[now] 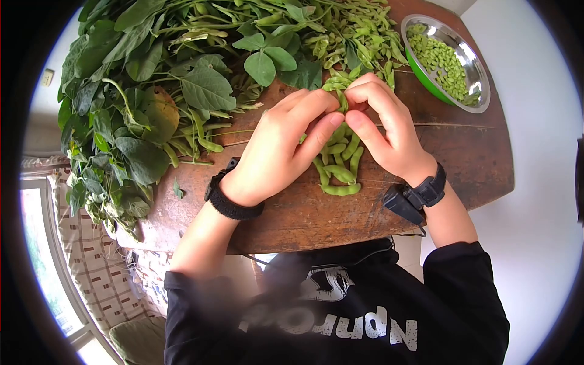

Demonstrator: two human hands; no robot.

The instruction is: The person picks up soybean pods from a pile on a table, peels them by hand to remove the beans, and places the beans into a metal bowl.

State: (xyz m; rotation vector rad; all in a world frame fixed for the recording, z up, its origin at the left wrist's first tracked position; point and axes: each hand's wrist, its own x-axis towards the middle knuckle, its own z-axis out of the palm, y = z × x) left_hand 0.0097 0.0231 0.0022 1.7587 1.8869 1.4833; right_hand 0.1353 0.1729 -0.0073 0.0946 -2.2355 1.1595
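My left hand (292, 137) and my right hand (384, 125) meet above the wooden table, both pinching one green soybean pod (342, 100) between thumbs and fingers. Under and just below my hands lies a small pile of whole soybean pods (339, 173). To the upper right stands a steel bowl (482, 97) with a green outside, holding shelled green soybeans (439, 59). Whether the pinched pod is split cannot be made out.
Leafy soybean plants (207, 88) cover the table's left and far side. A heap of pods and husks (365, 30) lies at the back, left of the bowl. The worn wooden table (292, 225) ends close to my body. A curtained window (45, 243) is at left.
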